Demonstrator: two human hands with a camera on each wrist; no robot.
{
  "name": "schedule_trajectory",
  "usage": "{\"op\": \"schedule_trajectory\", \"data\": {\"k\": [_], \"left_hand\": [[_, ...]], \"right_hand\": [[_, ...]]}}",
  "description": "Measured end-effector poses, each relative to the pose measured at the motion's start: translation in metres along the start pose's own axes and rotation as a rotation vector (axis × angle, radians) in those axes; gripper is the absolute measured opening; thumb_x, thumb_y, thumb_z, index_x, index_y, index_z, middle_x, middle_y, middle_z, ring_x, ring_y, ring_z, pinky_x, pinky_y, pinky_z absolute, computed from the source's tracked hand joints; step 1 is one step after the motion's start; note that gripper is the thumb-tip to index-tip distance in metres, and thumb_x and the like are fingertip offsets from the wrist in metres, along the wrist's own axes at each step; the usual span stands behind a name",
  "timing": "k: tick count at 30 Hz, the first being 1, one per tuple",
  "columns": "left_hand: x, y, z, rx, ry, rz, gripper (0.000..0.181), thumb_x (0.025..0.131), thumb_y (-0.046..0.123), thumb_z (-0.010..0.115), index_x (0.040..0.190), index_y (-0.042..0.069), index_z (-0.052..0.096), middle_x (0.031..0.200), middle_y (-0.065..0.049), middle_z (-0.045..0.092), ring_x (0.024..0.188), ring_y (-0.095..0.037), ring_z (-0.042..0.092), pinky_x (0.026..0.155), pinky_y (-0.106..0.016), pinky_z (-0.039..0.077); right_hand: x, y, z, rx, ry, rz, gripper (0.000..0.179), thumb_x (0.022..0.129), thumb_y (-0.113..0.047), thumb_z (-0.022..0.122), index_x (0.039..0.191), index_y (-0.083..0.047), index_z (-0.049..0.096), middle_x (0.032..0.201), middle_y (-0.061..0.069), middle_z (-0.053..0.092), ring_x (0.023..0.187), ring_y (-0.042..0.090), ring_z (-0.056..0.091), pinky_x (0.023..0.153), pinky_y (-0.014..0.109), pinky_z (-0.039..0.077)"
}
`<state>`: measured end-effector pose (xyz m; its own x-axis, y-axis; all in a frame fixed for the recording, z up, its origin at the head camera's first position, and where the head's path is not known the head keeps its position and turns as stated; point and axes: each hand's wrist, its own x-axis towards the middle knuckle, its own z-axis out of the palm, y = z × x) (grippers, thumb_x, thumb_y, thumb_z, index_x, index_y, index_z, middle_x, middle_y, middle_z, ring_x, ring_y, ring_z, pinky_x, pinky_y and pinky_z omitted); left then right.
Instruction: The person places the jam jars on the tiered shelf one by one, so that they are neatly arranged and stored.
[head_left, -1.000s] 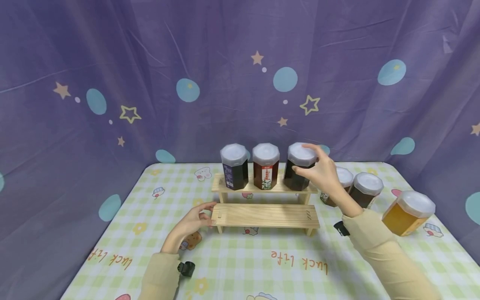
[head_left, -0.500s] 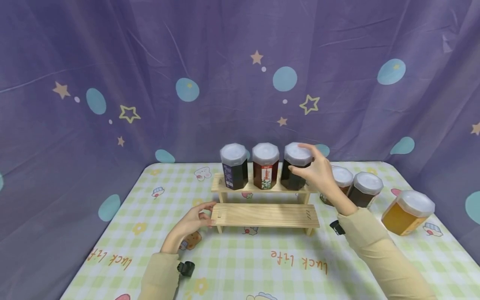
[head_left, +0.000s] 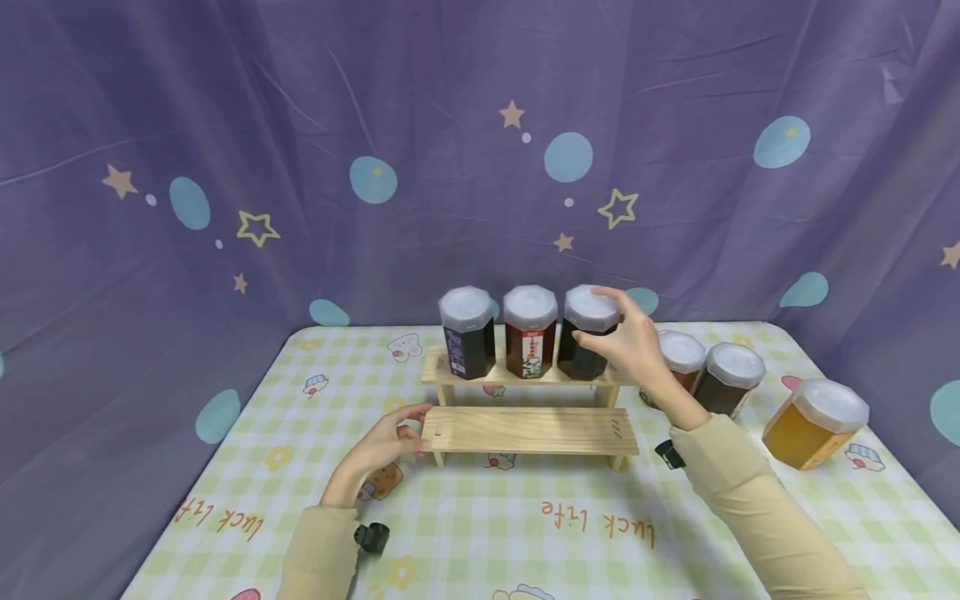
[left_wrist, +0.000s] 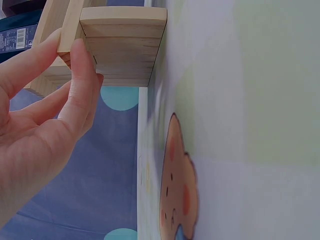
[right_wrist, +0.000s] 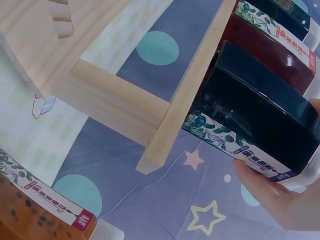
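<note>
A two-tier wooden rack (head_left: pixel 528 430) stands on the table, and three dark jars with white lids are upright on its rear, higher tier. With my right hand (head_left: pixel 633 343) I grip the rightmost jar (head_left: pixel 581 357) near its lid; in the right wrist view this dark jar (right_wrist: pixel 260 107) has its base on the board. Beside it stands the reddish middle jar (head_left: pixel 530 350), and the left jar (head_left: pixel 471 354) is at the far end. My left hand (head_left: pixel 384 440) pinches the left end of the front tier, thumb and fingers around the board edge (left_wrist: pixel 75 25).
Right of the rack stand a brownish jar (head_left: pixel 682 354), a dark jar (head_left: pixel 729 379) and an amber jar (head_left: pixel 810 425). A checked cloth (head_left: pixel 480 533) covers the table. A purple curtain (head_left: pixel 450 167) hangs behind it.
My right hand has moved the rightmost jar a little to the left along the rear tier, closer to the middle jar. My left hand has stayed at the rack's end.
</note>
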<state>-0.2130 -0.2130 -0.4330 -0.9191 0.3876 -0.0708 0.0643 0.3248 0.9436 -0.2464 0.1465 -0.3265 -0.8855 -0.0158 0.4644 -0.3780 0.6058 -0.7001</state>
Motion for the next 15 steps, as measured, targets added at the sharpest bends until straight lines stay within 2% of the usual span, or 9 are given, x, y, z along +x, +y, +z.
{"op": "schedule_trajectory", "data": {"k": [9, 12, 15], "left_hand": [[0.0007, 0.0003, 0.0014, -0.003, 0.0, -0.001, 0.061, 0.08, -0.001, 0.06, 0.132, -0.01, 0.03, 0.119, -0.026, 0.037, 0.075, -0.018, 0.058, 0.068, -0.044, 0.048], [0.0009, -0.0002, 0.0009, 0.0, 0.002, -0.003, 0.061, 0.08, -0.001, 0.06, 0.132, -0.01, 0.03, 0.119, -0.027, 0.037, 0.075, -0.019, 0.058, 0.067, -0.043, 0.048], [0.0009, -0.0007, 0.0002, -0.001, 0.001, -0.008, 0.061, 0.08, -0.001, 0.06, 0.132, -0.009, 0.03, 0.12, -0.026, 0.037, 0.075, -0.019, 0.058, 0.068, -0.042, 0.049]], "right_hand": [[-0.0015, 0.0013, 0.0017, -0.014, -0.003, -0.011, 0.065, 0.068, -0.024, 0.075, 0.125, -0.014, 0.047, 0.121, 0.016, 0.049, 0.066, 0.024, 0.046, 0.061, 0.034, 0.037], [-0.002, 0.0011, 0.0023, -0.011, -0.018, -0.001, 0.066, 0.069, -0.025, 0.075, 0.127, -0.014, 0.046, 0.125, 0.016, 0.046, 0.081, 0.028, 0.051, 0.069, 0.039, 0.041], [-0.0033, 0.0007, 0.0026, 0.0, -0.037, 0.007, 0.066, 0.071, -0.025, 0.073, 0.129, -0.014, 0.044, 0.129, 0.017, 0.042, 0.097, 0.033, 0.05, 0.076, 0.045, 0.042]]}}
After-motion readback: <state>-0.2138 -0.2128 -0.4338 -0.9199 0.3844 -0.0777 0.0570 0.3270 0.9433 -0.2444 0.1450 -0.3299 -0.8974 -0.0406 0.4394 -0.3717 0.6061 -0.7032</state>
